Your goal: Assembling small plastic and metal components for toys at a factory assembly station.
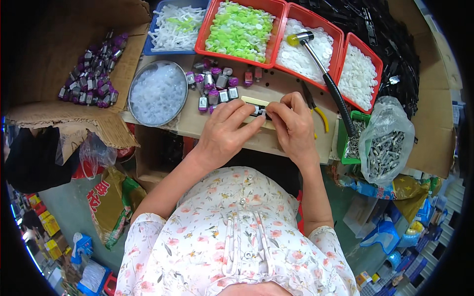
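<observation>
At the bench's front edge, a pale yellow block-like holder (254,101) has a small black part (257,109) in it. My left hand (224,129) reaches in from the left, its fingertips closed on the black part and the holder. Opposite it, my right hand (297,129) pinches at a small whitish piece (263,113) on that part; the fingers hide most of it. Beyond my left hand lie several small motors (212,84) with metal bodies and purple ends. Two reddish motors (248,77) lie beside them. Pliers with yellow handles (318,113) rest by my right hand.
A hammer (326,76) leans across red trays (281,47) of white and green plastic parts. A round dish (158,93) stands left, near a carton (133,64) holding motors. At right are a green bin (341,140) of screws and a plastic bag (387,143) of metal parts.
</observation>
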`<state>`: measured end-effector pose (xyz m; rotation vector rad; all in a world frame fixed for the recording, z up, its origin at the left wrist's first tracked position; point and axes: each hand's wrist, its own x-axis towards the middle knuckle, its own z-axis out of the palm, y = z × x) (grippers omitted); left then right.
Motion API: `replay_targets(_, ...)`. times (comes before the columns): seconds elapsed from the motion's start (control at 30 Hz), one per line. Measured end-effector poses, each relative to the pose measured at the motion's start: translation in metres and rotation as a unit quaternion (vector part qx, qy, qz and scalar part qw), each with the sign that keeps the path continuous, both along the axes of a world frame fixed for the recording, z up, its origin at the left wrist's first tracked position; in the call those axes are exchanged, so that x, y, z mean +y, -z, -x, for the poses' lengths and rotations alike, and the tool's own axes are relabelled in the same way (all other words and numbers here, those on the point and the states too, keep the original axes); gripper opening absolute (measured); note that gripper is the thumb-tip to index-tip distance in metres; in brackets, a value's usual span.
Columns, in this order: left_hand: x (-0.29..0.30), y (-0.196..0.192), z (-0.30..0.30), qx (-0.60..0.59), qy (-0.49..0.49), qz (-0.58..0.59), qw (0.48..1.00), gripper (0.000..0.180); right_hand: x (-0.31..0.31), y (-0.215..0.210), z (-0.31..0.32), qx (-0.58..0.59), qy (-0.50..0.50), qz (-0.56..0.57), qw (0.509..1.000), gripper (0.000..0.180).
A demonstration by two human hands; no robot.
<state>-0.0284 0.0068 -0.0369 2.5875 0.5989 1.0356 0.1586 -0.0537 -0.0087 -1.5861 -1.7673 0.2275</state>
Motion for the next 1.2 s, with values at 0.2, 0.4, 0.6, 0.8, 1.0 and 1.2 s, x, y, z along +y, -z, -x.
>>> replay_targets(0.2,0.001,0.000,-0.004,0.000,0.009,-0.001,1.000,0.033,0.003,-0.002,-0.004,-0.035,-0.024,0.000,0.999,0.017)
replay_targets(0.4,0.001,-0.001,-0.007,0.016,0.010,-0.017,1.000,0.036,0.004,-0.002,-0.004,-0.039,-0.026,-0.002,0.999,0.018)
replay_targets(0.6,0.001,-0.006,-0.012,0.051,-0.011,-0.102,0.993,0.026,-0.002,-0.002,-0.008,-0.007,-0.010,-0.006,1.000,0.019)
replay_targets(0.8,0.001,-0.011,-0.011,0.084,0.005,-0.119,0.989,0.023,-0.039,-0.027,-0.036,0.024,0.087,-0.032,0.995,0.016)
replay_targets(1.0,0.008,-0.021,-0.011,0.063,0.033,-0.028,0.997,0.023,-0.103,-0.040,-0.057,0.003,0.211,0.015,0.977,0.012)
replay_targets(1.2,0.036,-0.037,-0.033,-0.005,0.070,0.060,0.996,0.024,-0.125,-0.031,-0.093,-0.105,0.325,0.089,0.936,0.009)
